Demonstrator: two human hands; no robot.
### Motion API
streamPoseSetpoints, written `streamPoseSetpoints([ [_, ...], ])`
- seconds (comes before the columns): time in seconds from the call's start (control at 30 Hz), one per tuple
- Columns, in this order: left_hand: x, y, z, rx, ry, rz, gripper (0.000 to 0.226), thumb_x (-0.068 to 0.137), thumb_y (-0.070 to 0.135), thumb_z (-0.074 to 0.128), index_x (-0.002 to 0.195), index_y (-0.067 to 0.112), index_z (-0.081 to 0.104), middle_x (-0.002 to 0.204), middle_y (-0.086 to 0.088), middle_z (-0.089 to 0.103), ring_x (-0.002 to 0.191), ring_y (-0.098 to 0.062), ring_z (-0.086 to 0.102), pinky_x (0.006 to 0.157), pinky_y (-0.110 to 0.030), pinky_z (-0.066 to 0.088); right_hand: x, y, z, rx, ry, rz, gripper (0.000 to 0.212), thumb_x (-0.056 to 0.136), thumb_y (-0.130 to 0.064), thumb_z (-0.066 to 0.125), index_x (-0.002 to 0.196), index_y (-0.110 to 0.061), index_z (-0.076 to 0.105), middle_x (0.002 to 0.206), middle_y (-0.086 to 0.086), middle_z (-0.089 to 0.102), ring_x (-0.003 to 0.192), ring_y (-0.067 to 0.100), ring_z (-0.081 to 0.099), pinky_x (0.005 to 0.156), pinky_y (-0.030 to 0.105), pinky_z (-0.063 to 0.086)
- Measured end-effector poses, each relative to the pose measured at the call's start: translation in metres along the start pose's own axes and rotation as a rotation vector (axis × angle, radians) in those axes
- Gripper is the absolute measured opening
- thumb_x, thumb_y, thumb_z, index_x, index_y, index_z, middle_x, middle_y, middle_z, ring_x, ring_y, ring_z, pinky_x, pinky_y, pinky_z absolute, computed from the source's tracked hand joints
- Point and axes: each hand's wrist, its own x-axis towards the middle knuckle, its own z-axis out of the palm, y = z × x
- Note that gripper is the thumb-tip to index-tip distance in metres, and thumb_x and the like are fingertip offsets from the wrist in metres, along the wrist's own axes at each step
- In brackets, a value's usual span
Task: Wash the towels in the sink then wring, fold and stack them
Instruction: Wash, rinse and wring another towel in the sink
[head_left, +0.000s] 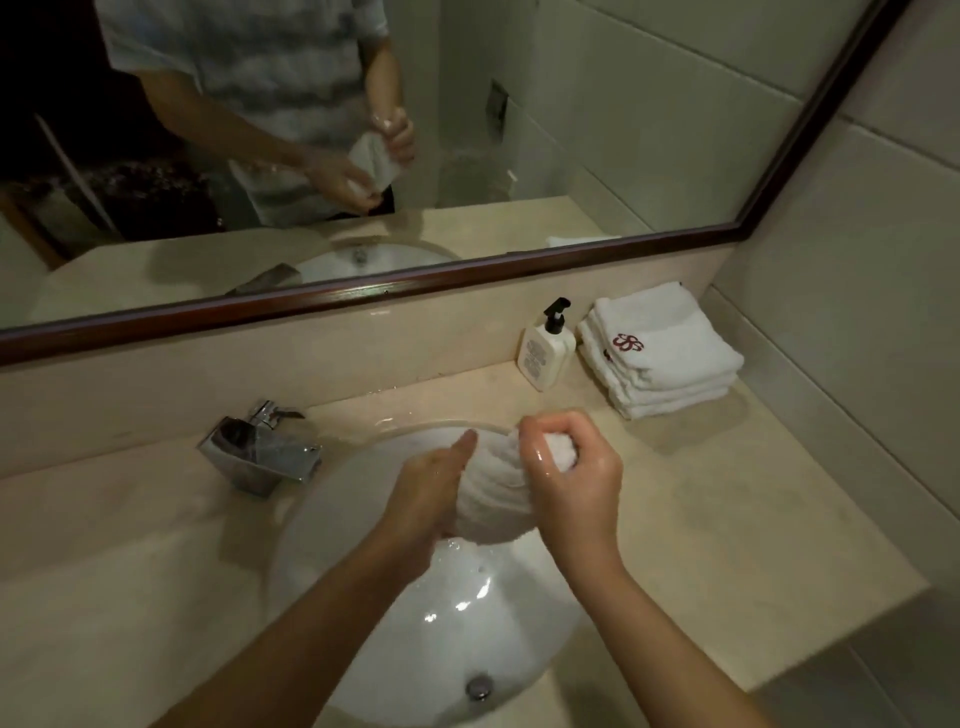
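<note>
Sink (332, 525); towel (493, 493) half-hidden by hands

Materials and finishes at the basin

Towel (493, 493): white ribbed terry cloth, wet. Sink (441, 639): glossy white ceramic. Tap (260, 447): polished chrome metal. Counter (727, 509): smooth beige stone.

1. Left hand (431, 488) and right hand (571, 467) grip a twisted wet towel (493, 493) above the sink (415, 649).
2. Folded towels (660, 353) stacked on the counter (727, 519), just beside a pump bottle (545, 348).
3. Faucet (260, 447) left of the basin.
</note>
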Motion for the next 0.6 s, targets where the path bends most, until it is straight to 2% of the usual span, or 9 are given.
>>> streamPoseSetpoints([
  [0.13, -0.024, -0.007, 0.009, 0.095, 0.117, 0.382, 0.021, 0.093, 0.034, 0.063, 0.088, 0.017, 0.074, 0.085, 0.005, 0.074, 0.087, -0.013, 0.069, 0.072, -0.019, 0.053, 0.01, 0.008, -0.025, 0.189, 0.049, 0.5, 0.025, 0.096, -0.036, 0.063, 0.094, -0.012, 0.067, 0.086, 0.0, 0.07, 0.087, 0.022, 0.068, 0.078, 0.037, 0.054],
  [0.23, -0.044, -0.015, 0.02, 0.195, 0.131, 0.737, 0.022, 0.087, 0.039, 0.069, 0.099, 0.021, 0.071, 0.1, 0.01, 0.071, 0.101, -0.011, 0.065, 0.083, -0.014, 0.048, 0.017, 0.005, -0.052, 0.571, -0.147, 0.923, 0.061, 0.098, -0.056, 0.048, 0.116, -0.002, 0.068, 0.11, 0.017, 0.073, 0.102, 0.03, 0.072, 0.089, 0.039, 0.056],
  [0.3, -0.049, -0.02, 0.026, 0.332, 0.088, 0.876, 0.037, 0.084, 0.042, 0.067, 0.113, 0.019, 0.066, 0.115, 0.01, 0.066, 0.113, -0.011, 0.06, 0.093, -0.017, 0.045, 0.017, 0.003, -0.073, 0.7, -0.306, 1.001, 0.075, 0.095, -0.064, 0.042, 0.12, 0.002, 0.068, 0.119, 0.023, 0.069, 0.108, 0.033, 0.069, 0.094, 0.041, 0.054],
  [0.33, -0.051, -0.024, 0.03, 0.379, 0.035, 0.89, 0.046, 0.083, 0.042, 0.066, 0.122, 0.019, 0.062, 0.124, 0.009, 0.062, 0.12, -0.009, 0.056, 0.097, -0.016, 0.043, 0.017, 0.005, -0.083, 0.707, -0.34, 0.997, 0.078, 0.094, -0.067, 0.042, 0.122, 0.002, 0.067, 0.122, 0.024, 0.068, 0.111, 0.035, 0.068, 0.097, 0.042, 0.053],
  [0.4, -0.055, -0.031, 0.043, 0.414, -0.111, 0.776, 0.066, 0.08, 0.047, 0.07, 0.139, 0.026, 0.047, 0.135, 0.02, 0.054, 0.126, 0.004, 0.048, 0.099, -0.011, 0.039, 0.021, 0.012, -0.099, 0.685, -0.322, 0.949, 0.081, 0.09, -0.069, 0.047, 0.128, 0.001, 0.063, 0.124, 0.024, 0.067, 0.115, 0.037, 0.066, 0.105, 0.047, 0.048],
  [0.47, -0.057, -0.03, 0.065, 0.466, -0.275, 0.551, 0.074, 0.077, 0.047, 0.078, 0.139, 0.042, 0.038, 0.121, 0.038, 0.056, 0.114, 0.017, 0.052, 0.089, -0.005, 0.043, 0.028, 0.012, -0.119, 0.633, -0.296, 0.859, 0.083, 0.085, -0.071, 0.051, 0.126, -0.001, 0.064, 0.119, 0.023, 0.069, 0.112, 0.037, 0.067, 0.105, 0.05, 0.047],
  [0.5, -0.055, -0.032, 0.077, 0.507, -0.321, 0.479, 0.068, 0.075, 0.047, 0.08, 0.131, 0.047, 0.043, 0.109, 0.041, 0.06, 0.106, 0.018, 0.056, 0.083, -0.005, 0.046, 0.033, 0.013, -0.131, 0.597, -0.309, 0.824, 0.079, 0.085, -0.071, 0.05, 0.122, -0.003, 0.067, 0.115, 0.022, 0.071, 0.108, 0.035, 0.069, 0.103, 0.048, 0.05],
  [0.57, -0.05, -0.035, 0.104, 0.496, -0.292, 0.376, 0.052, 0.069, 0.06, 0.078, 0.115, 0.044, 0.059, 0.1, 0.027, 0.07, 0.096, 0.003, 0.067, 0.081, -0.019, 0.056, 0.041, 0.013, -0.161, 0.549, -0.362, 0.765, 0.062, 0.095, -0.062, 0.044, 0.114, -0.009, 0.071, 0.109, 0.016, 0.074, 0.1, 0.026, 0.073, 0.093, 0.041, 0.055],
  [0.6, -0.049, -0.035, 0.119, 0.405, -0.28, 0.306, 0.056, 0.066, 0.066, 0.074, 0.113, 0.037, 0.065, 0.099, 0.016, 0.073, 0.095, -0.007, 0.07, 0.083, -0.032, 0.059, 0.043, 0.011, -0.176, 0.545, -0.424, 0.707, 0.052, 0.1, -0.052, 0.044, 0.12, -0.01, 0.068, 0.11, 0.011, 0.074, 0.096, 0.019, 0.074, 0.086, 0.035, 0.058],
])
